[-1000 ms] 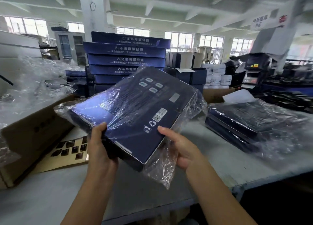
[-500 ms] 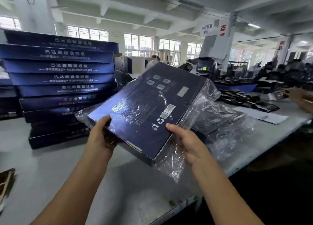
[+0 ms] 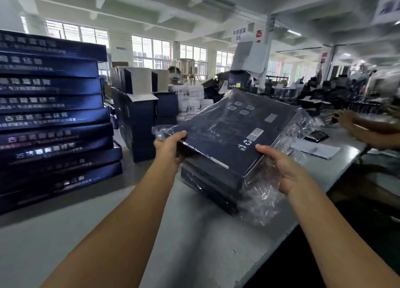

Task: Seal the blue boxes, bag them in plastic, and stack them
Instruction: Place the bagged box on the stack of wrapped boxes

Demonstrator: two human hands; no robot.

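Left hand (image 3: pixel 171 145) and right hand (image 3: pixel 283 170) grip a bagged box (image 3: pixel 227 136) tilted over the bagged pile (image 3: pixel 207 184); only stacking seems left.

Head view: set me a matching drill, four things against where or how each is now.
Things:
1. bagged box
2. stack
3. sheet
4. left hand

Places or states:
A. far left on the table
B. grips the box's near left corner
C. tilted, barcode face up
D. flat on the table, right side

Pairs: 1-C, 2-A, 3-D, 4-B
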